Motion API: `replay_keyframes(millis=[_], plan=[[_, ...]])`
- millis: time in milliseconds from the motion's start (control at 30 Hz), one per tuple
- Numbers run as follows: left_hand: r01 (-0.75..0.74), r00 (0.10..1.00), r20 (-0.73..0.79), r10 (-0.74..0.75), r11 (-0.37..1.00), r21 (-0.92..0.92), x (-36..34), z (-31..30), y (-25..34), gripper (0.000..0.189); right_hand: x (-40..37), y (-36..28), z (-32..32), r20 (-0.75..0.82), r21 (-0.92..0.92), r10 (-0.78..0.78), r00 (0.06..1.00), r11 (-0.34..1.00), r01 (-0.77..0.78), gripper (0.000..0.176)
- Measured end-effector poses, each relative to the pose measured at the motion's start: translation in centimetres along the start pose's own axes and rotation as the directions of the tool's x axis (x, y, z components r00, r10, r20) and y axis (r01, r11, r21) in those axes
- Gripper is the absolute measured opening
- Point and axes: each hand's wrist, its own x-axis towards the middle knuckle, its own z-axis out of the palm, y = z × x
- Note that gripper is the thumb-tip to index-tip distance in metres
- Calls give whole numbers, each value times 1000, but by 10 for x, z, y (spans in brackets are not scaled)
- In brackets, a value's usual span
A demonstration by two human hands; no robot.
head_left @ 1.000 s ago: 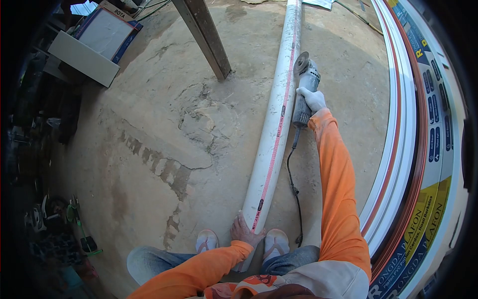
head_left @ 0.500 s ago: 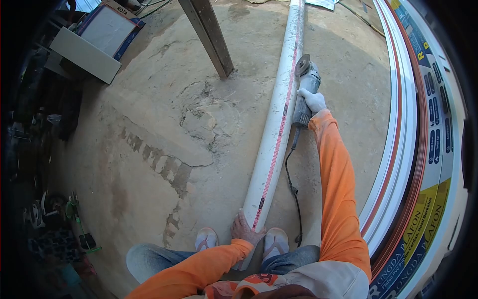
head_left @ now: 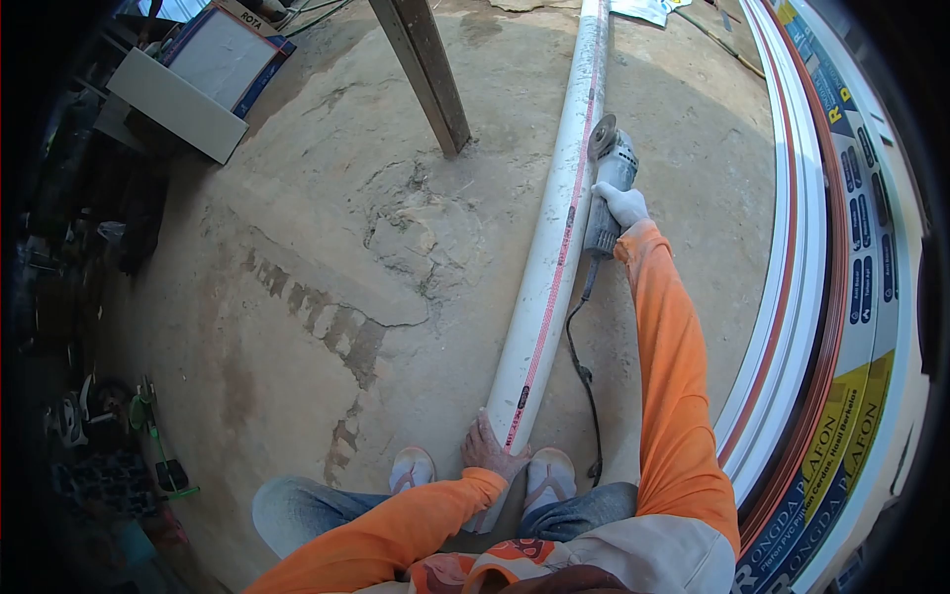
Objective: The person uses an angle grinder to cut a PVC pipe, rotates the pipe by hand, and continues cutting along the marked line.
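Observation:
A long white plastic pipe (head_left: 549,257) with a red printed stripe runs along the floor, its near end between my feet. My left hand (head_left: 489,450) is bare and grips the pipe near that end, fingers over one side and thumb toward the other. In a white glove, my right hand (head_left: 623,205) is closed around the body of an angle grinder (head_left: 614,170). The grinder lies along the right side of the pipe, its disc (head_left: 602,137) at the far end, close beside the pipe wall. A black power cord (head_left: 584,371) trails from it toward my feet.
A brown post (head_left: 426,79) stands left of the pipe on the cracked concrete floor (head_left: 297,218). White trim lengths (head_left: 792,218) and printed panel cartons (head_left: 861,396) line the right side. At the upper left are an open box (head_left: 223,59) and a pale board (head_left: 178,104).
The view has shifted slightly. The grinder and my right hand sit a little lower in view, nearer to me along the pipe. Both hands keep their holds.

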Motion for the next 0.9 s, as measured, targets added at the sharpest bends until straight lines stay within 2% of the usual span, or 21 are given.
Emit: replay_keyframes(millis=[367,467,567,633,900], plan=[[19,1000,13,-19,1000,-4,0,2,-1,110,-11,6,2,-4,-8,-21,1000,1000,21,73],[29,999,45,-29,1000,-5,1,0,0,109,-17,8,2,28,66,-8,1000,998,6,73],[39,997,59,-40,999,2,0,-3,3,109,-22,9,1,49,75,-14,999,997,11,80],[31,998,52,-31,999,-5,1,-4,3,110,-17,12,3,8,-9,-26,1000,1000,26,80],[5,1000,-19,-5,1000,26,-1,-1,2,109,-23,16,5,22,12,-28,999,1000,28,79]])
